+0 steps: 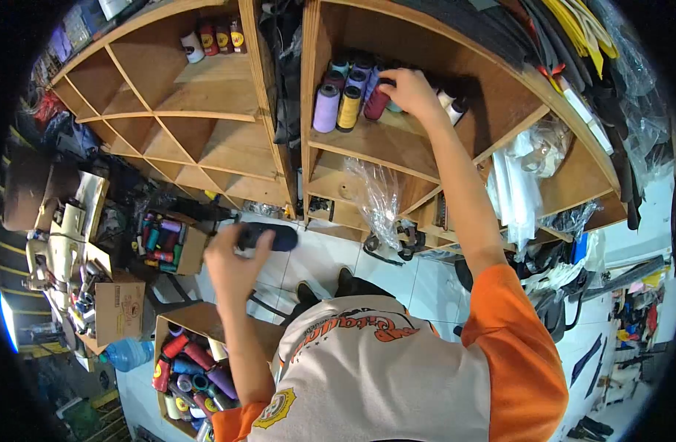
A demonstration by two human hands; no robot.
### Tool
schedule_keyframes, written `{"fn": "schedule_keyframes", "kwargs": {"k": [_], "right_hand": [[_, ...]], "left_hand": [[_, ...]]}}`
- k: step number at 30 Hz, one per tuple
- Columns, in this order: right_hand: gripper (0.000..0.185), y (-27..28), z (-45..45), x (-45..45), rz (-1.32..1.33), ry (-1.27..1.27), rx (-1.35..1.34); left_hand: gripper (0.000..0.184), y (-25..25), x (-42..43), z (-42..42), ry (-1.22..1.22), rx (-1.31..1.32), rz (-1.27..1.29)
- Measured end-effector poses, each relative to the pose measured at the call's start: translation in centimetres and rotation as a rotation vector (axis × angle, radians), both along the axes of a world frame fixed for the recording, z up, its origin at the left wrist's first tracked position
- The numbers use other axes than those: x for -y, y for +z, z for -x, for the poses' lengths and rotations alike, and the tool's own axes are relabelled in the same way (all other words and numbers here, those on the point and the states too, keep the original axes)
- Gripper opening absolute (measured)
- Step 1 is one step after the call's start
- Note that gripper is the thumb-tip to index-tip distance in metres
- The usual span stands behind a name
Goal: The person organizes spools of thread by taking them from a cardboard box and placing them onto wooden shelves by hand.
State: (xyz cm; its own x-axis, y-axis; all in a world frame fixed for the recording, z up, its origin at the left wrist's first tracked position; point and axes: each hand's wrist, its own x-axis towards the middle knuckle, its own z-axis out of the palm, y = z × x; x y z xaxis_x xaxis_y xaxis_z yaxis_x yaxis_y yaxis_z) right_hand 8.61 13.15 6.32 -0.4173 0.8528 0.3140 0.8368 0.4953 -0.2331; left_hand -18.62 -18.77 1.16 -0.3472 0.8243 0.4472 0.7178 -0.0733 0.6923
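My left hand, slightly blurred, grips a dark navy spool of thread above the white floor. Up in the wooden shelf, my right hand has its fingers closed over the top of a dark red thread spool, which stands upright. Beside that spool are a yellow spool and a lilac spool, with several blue and purple ones behind them. A white spool stands right of my wrist, and my hand partly hides the spools between.
A cardboard box full of mixed spools sits at my lower left; a smaller spool box lies beyond it. Several spools stand in the left shelf. A sewing machine is far left. Plastic bags hang from the right shelf.
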Motion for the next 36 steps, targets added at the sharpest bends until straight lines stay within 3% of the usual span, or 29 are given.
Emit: {"fn": "schedule_keyframes", "kwargs": {"k": [5,12,15,18,21,23,24,25,26,30,34,35,36], "right_hand": [[0.033,-1.0,0.6,-2.6,0.098,-0.004,-0.044],[0.041,-2.2,0.1,-2.9,0.033,0.078,-0.137],[0.04,-3.8,-0.5,-2.6,-0.125,0.052,-0.262],[0.039,-3.8,-1.7,-0.2,-0.086,-0.008,-0.468],[0.04,-3.2,-2.7,5.3,0.227,0.006,-0.293],[0.046,-4.9,-3.6,9.0,0.833,0.349,-0.562],[0.051,-5.4,-3.6,11.1,0.803,0.46,-0.389],[0.052,-4.0,-2.7,14.3,0.86,0.409,-0.356],[0.053,-3.7,-2.3,16.3,0.654,0.461,-0.266],[0.054,-5.9,-2.3,18.0,0.531,0.358,-0.514],[0.053,-5.5,-3.2,15.0,0.501,0.034,-0.692],[0.052,-5.7,-3.7,13.1,0.4,-0.042,-0.619],[0.051,-6.0,-4.1,10.9,0.301,-0.117,-0.543]], "left_hand": [[0.033,-1.6,-1.6,-4.8,-0.186,-0.038,-0.033],[0.035,-1.9,-2.4,-8.1,-0.248,-0.047,0.102],[0.036,-2.3,-3.1,-8.5,-0.264,-0.021,0.116],[0.036,-2.0,-4.0,-9.0,-0.281,-0.016,0.107],[0.035,-1.6,-5.3,-9.3,-0.272,-0.059,0.086],[0.035,-1.2,-6.3,-9.6,-0.255,-0.105,0.054],[0.036,-0.8,-6.8,-9.9,-0.242,-0.102,0.057],[0.037,-0.4,-7.4,-10.3,-0.23,-0.097,0.056],[0.037,-0.1,-8.1,-10.6,-0.218,-0.092,0.056],[0.041,0.5,-9.9,-12.1,-0.254,-0.03,0.095],[0.043,0.6,-10.1,-12.4,-0.22,-0.023,0.001],[0.057,0.2,-9.9,-12.1,-0.238,0.011,0.042],[0.055,0.0,-9.6,-12.0,-0.228,0.039,0.061]]}}
